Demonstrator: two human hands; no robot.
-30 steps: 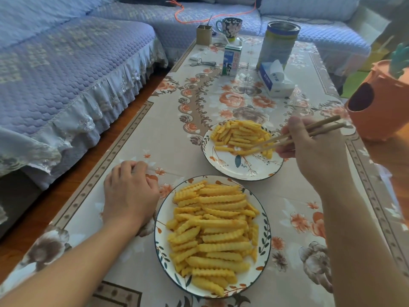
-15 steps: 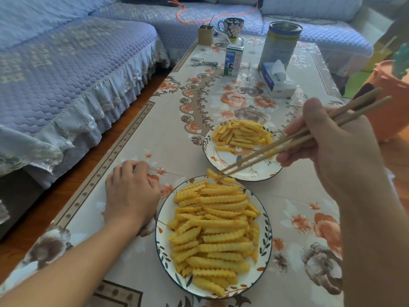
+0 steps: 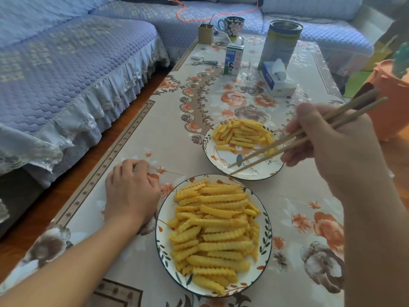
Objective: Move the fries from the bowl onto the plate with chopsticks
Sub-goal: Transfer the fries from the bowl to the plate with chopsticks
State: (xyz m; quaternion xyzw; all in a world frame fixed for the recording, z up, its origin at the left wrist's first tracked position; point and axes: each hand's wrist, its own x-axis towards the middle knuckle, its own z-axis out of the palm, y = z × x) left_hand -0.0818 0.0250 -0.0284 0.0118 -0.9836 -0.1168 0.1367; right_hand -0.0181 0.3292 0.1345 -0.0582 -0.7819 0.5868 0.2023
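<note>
right hand (image 3: pixel 332 149) grips tan wooden chopsticks (image 3: pixel 276 147), empty tips parted above the far floral bowl (image 3: pixel 261 171); left hand (image 3: pixel 130 191), loosely curled, rests beside the near fry-heaped floral plate (image 3: pixel 159 229), likely steadying

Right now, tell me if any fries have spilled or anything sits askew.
Nothing stands out. All fries lie inside the far dish and the near dish, none on the tablecloth. The chopsticks in the right hand carry nothing.

Soft, even daylight is seen throughout; shadows are faint. Wide-angle bending is noted at the edges, and the right hand (image 3: pixel 338 149) is slightly blurred.
</note>
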